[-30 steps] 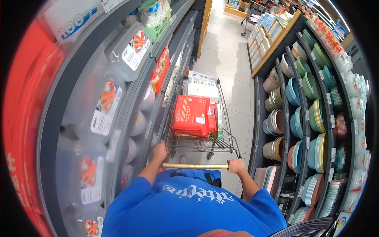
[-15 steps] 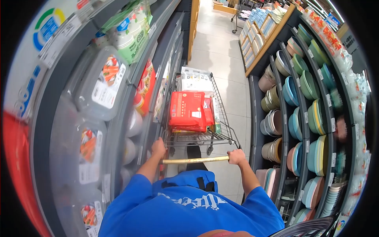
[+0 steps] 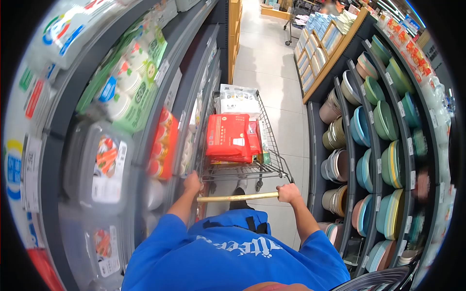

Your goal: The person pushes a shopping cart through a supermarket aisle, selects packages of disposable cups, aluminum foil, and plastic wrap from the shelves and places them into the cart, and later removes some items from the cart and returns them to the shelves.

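Gripping the wire cart (image 3: pixel 234 170) at either end of its slim, rounded bar (image 3: pixel 238 198), left hand (image 3: pixel 192 183) and right hand (image 3: pixel 289 193) curl closed behind glossy, squarish red packs (image 3: pixel 227 136)

Your left hand (image 3: pixel 192 182) and right hand (image 3: pixel 290 193) hold the shopping cart (image 3: pixel 238 170) at its handle's (image 3: pixel 238 197) ends, with a red package (image 3: pixel 227 137) lying inside.

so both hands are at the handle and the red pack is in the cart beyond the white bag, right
Not beyond: the head view shows the red pack in the cart, nearer the handle than the white bag. Left hand and right hand are at the handle.
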Demonstrator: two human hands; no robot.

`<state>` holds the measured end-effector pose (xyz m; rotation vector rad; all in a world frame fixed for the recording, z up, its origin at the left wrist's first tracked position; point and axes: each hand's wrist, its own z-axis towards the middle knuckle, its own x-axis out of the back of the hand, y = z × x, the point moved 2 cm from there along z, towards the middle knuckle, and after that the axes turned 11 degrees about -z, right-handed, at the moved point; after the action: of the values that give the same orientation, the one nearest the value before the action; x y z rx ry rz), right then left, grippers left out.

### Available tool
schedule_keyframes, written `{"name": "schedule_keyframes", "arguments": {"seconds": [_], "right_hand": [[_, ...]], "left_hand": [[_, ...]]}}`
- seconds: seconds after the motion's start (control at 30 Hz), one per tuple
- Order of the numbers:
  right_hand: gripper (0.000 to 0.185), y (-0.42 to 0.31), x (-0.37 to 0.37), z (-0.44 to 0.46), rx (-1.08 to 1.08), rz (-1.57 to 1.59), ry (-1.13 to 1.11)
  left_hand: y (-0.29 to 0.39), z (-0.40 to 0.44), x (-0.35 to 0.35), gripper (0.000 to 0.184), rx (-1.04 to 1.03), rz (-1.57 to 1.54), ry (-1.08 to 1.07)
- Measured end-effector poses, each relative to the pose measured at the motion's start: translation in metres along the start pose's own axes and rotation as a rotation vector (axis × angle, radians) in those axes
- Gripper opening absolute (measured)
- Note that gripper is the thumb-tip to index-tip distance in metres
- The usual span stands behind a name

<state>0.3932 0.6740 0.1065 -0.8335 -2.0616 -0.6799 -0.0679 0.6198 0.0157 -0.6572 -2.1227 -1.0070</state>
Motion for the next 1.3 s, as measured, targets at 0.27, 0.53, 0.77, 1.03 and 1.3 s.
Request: {"name": "schedule_keyframes", "arguments": {"seconds": [0.27, 0.53, 0.77, 1.03, 1.3], "right_hand": [[0.029, 0.049, 0.042, 0.067, 0.001, -0.006, -0.074], [0.027, 0.096, 0.076, 0.135, -0.016, 0.023, -0.035], [0.027, 0.137, 0.096, 0.190, -0.007, 0.015, -0.014], [0.027, 0.179, 0.125, 0.241, -0.027, -0.033, -0.047], [0.027, 0.223, 0.156, 0.288, -0.034, -0.024, -0.085]], "left_hand": [[0.039, 0.083, 0.011, 0.061, 0.012, -0.033, -0.036], [0.086, 0.160, 0.033, 0.060, 0.005, 0.039, 0.021], [0.111, 0.229, 0.035, 0.066, -0.020, 0.046, 0.030], [0.151, 0.282, 0.055, 0.059, -0.068, 0.023, 0.043], [0.203, 0.327, 0.082, 0.065, 0.005, -0.034, -0.010]]}}
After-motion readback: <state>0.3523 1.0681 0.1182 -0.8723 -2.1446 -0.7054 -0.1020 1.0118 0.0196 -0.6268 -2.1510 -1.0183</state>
